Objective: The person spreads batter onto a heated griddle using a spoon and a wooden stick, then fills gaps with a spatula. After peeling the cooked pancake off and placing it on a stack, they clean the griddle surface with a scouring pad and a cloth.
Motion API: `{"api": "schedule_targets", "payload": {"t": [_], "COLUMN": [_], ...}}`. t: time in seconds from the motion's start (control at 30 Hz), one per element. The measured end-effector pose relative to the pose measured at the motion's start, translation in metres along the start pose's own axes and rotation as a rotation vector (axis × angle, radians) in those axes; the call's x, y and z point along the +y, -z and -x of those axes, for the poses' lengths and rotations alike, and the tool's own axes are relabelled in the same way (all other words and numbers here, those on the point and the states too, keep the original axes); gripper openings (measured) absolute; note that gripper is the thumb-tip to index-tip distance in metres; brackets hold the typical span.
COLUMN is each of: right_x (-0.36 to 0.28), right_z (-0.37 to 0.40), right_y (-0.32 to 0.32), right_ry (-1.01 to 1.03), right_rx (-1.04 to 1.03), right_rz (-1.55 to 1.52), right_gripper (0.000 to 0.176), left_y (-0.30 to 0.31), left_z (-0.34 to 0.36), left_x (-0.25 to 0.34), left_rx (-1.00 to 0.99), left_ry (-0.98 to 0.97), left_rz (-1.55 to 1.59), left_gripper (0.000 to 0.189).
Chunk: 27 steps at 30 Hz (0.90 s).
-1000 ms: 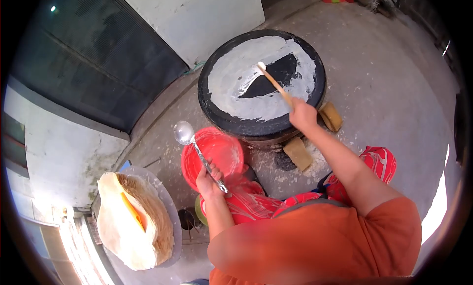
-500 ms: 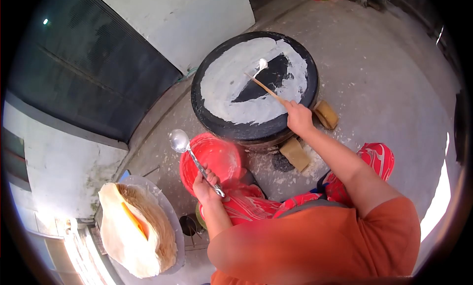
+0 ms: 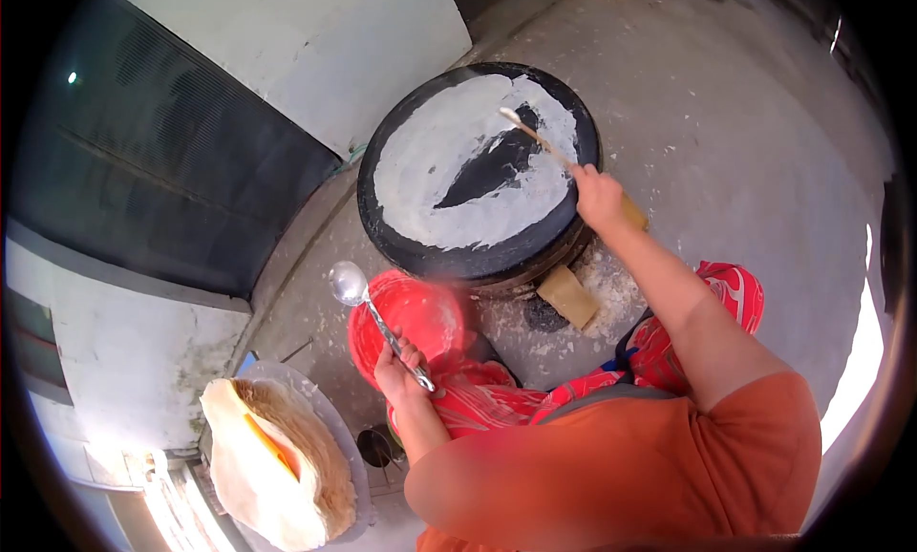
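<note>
A round black griddle [image 3: 382,229] stands on the ground ahead of me, mostly coated with white batter [image 3: 430,180] around a dark bare wedge in the middle. My right hand [image 3: 598,196] grips a wooden spreader stick [image 3: 535,137] whose tip rests on the batter near the wedge's far end. My left hand [image 3: 396,366] holds a metal ladle [image 3: 350,285] by its handle, bowl up, over a red bowl [image 3: 411,313] near my knee.
A stack of thin cooked flatbreads [image 3: 277,466] lies on a round tray at the lower left. Brown blocks [image 3: 568,296] prop the griddle base, with white spills on the concrete. A white wall and dark shutter stand to the left.
My right hand swept the spreader from the griddle's middle toward the far right, and the bare dark wedge shrank. The left hand kept the ladle still.
</note>
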State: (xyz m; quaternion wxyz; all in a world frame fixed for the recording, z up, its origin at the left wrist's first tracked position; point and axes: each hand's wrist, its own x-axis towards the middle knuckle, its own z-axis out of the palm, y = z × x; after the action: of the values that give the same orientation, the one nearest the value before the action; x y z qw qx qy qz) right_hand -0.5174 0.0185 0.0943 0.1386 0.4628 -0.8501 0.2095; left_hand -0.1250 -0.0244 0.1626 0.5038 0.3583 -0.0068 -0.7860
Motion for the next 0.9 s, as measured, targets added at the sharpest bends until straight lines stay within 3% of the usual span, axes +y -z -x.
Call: {"api": "schedule_targets", "payload": {"t": [0.1,0.17,0.2,0.27,0.3,0.47,0.53,0.6,0.67,0.7,0.8,0.9], "right_x": [0.019,0.015,0.027,0.064,0.074,0.063,0.061,0.064,0.064,0.054,-0.002,-0.003], "right_z": [-0.005,0.003,0.001,-0.006,-0.018,-0.032,-0.031,-0.031,-0.030,-0.023,-0.014,-0.019], "right_y": [0.017,0.023,0.007,-0.044,-0.051,-0.028,-0.019,-0.027,-0.046,-0.059,-0.011,0.012], "right_ry": [-0.179,-0.406,-0.406,-0.189,-0.369,-0.277,-0.338,-0.394,-0.471,-0.326,-0.236,-0.200], "right_rx": [-0.128,-0.308,-0.308,-0.020,-0.164,-0.344,-0.555,-0.444,-0.311,-0.269,-0.440,-0.507], "right_rz": [-0.021,-0.309,-0.309,-0.493,-0.555,-0.548,-0.828,-0.842,-0.625,-0.631,-0.526,-0.479], "right_gripper": [0.028,0.031,0.031,0.030,0.028,0.026,0.027,0.027,0.027,0.027,0.027,0.027], "left_y": [0.002,0.003,0.003,0.005,0.005,0.002,0.003,0.004,0.004,0.004,0.006,0.005], "left_z": [-0.001,-0.003,-0.005,-0.006,-0.005,-0.004,-0.005,-0.006,-0.007,-0.008,-0.008,-0.008], "left_x": [0.000,0.000,0.000,0.000,-0.001,-0.001,-0.002,-0.002,-0.003,-0.002,0.000,0.000], "left_rx": [-0.016,-0.019,-0.019,-0.017,-0.012,-0.021,-0.023,-0.017,-0.006,-0.006,-0.051,-0.028], "left_ry": [0.002,-0.026,-0.026,-0.016,-0.016,0.015,0.000,-0.018,-0.010,-0.009,0.020,0.013], "left_rz": [-0.003,0.003,0.003,-0.006,-0.012,-0.002,-0.001,-0.001,-0.029,-0.030,-0.035,-0.018], "left_gripper": [0.027,0.027,0.027,0.027,0.027,0.027,0.027,0.027,0.030,0.030,0.027,0.026]}}
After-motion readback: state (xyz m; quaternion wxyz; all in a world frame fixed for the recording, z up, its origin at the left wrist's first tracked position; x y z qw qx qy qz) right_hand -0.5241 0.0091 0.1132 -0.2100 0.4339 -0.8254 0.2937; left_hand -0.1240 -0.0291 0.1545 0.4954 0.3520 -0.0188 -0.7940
